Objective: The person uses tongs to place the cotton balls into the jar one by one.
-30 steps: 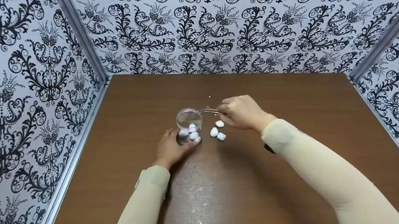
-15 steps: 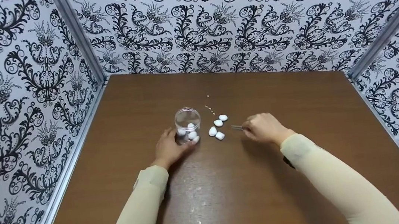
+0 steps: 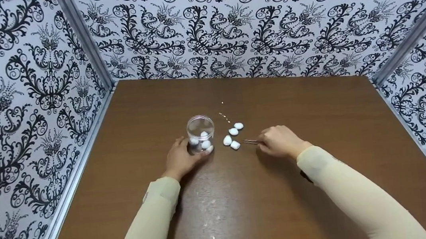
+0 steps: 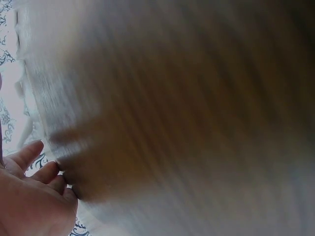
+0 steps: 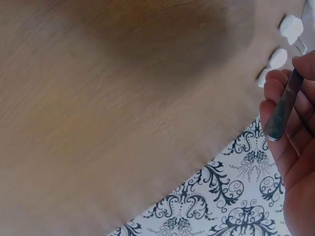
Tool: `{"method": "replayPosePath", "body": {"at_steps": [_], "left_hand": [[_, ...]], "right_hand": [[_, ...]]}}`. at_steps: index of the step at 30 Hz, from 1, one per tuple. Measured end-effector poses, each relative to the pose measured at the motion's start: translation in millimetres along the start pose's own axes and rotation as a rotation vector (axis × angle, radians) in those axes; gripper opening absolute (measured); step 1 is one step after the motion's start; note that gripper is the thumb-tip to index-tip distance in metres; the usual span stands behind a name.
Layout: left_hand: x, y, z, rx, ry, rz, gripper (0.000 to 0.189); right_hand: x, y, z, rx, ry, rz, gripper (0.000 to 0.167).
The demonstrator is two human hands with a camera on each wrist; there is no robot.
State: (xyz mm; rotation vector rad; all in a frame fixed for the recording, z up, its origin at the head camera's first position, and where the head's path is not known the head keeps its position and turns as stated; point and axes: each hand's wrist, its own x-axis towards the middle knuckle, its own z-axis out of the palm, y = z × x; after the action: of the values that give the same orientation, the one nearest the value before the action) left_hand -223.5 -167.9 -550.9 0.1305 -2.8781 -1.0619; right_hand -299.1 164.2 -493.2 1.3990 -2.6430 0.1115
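A clear round jar point(image 3: 200, 125) stands on the brown table with several white, cotton-ball-like lumps point(image 3: 205, 144) inside. My left hand point(image 3: 182, 159) holds the jar low down, thumb at the front and fingers at its left side. Metal tweezers point(image 3: 250, 142) are pinched in my right hand point(image 3: 281, 140), and their tips point left. Close to those tips lies a squarish white lump point(image 3: 235, 145), at the near end of a loose row of several lumps. In the right wrist view the tweezers point(image 5: 285, 105) slant across the curled fingers, their tip by a white lump point(image 5: 291, 27).
Small white crumbs point(image 3: 224, 117) are scattered behind the lumps. Patterned panels point(image 3: 226, 25) rise at the back and both sides of the table point(image 3: 315, 100). In the left wrist view, blurred table surface point(image 4: 197, 98) fills most of the picture.
My right hand has brought the tweezers from beside the jar's rim to the right and nearer, then slightly left toward the squarish lump. A far lump now shows. The left hand stays on the jar.
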Motion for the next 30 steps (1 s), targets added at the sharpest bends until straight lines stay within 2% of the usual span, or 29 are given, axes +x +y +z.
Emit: {"method": "replayPosePath", "body": {"at_steps": [21, 30], "left_hand": [[0.4, -2.1, 1.4, -0.003, 0.021, 0.008, 0.095], [0.7, -2.4, 2.0, -0.002, -0.022, -0.021, 0.096]], "right_hand": [[12.9, -7.1, 2.0, 0.003, 0.010, -0.029, 0.011], [15.1, -9.5, 5.7, -0.033, -0.031, -0.030, 0.022]]}}
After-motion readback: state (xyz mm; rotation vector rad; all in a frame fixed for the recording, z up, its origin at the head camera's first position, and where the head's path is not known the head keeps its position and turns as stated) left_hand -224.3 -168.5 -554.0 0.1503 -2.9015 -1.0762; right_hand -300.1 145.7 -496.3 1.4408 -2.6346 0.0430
